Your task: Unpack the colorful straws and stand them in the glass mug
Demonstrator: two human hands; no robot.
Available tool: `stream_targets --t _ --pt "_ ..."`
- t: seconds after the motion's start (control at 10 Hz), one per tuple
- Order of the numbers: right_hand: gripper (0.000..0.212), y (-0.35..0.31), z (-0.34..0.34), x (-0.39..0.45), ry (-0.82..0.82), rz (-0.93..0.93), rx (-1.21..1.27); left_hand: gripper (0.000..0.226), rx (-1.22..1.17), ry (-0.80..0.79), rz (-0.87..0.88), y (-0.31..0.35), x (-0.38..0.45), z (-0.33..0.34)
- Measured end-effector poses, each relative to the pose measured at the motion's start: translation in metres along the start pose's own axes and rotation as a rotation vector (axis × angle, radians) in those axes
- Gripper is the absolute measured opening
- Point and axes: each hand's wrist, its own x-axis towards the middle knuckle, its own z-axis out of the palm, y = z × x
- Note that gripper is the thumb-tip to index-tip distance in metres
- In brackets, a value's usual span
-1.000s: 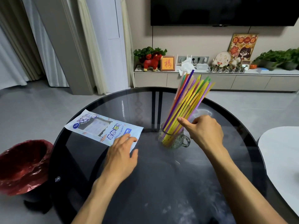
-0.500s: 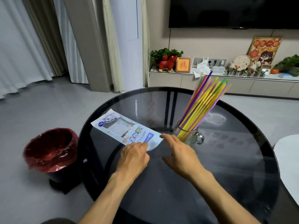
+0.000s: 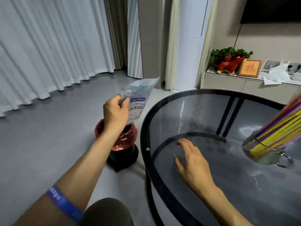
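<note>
Above red-lined bin [image 3: 121, 139], left hand [image 3: 114, 114] gripping crinkled plastic bag [image 3: 138, 98]

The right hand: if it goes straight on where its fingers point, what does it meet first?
Probably nothing soon: the right hand points across bare glass table toward its far rim; the mug stands off to the side.

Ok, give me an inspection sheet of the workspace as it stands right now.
Surface: round dark glass table, bare apart from the mug.
Job's things: colorful straws stand leaning in the glass mug; empty straw packet held above the red-lined bin on the floor.
Clutter: nothing seen.
Grip: left hand shut on the packet; right hand open over the table.
Cables: leads at wall sockets.
Surroundings: curtains, cabinet with red figurine, plant, frame.
</note>
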Motion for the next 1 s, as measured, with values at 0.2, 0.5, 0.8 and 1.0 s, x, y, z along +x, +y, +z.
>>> stream_targets --t 0.2,0.5,0.8,1.0 --pt "0.028 -0.010 0.035 0.004 -0.131 -0.081 -0.226 0.011 -0.225 0.147 -0.362 -0.107 0.063 -0.002" --pt "0.035 -0.007 0.037 0.005 -0.166 -0.057 -0.219 0.015 0.015 0.098 -0.434 -0.192 0.077 0.029" --pt "0.033 -0.011 0.032 0.008 -0.182 -0.069 -0.227 0.029 0.214 -0.347 -0.590 -0.235 0.040 0.051" --pt "0.032 -0.014 0.029 0.001 -0.182 -0.048 -0.229 0.083 0.197 -0.409 -0.526 -0.205 -0.001 0.025"
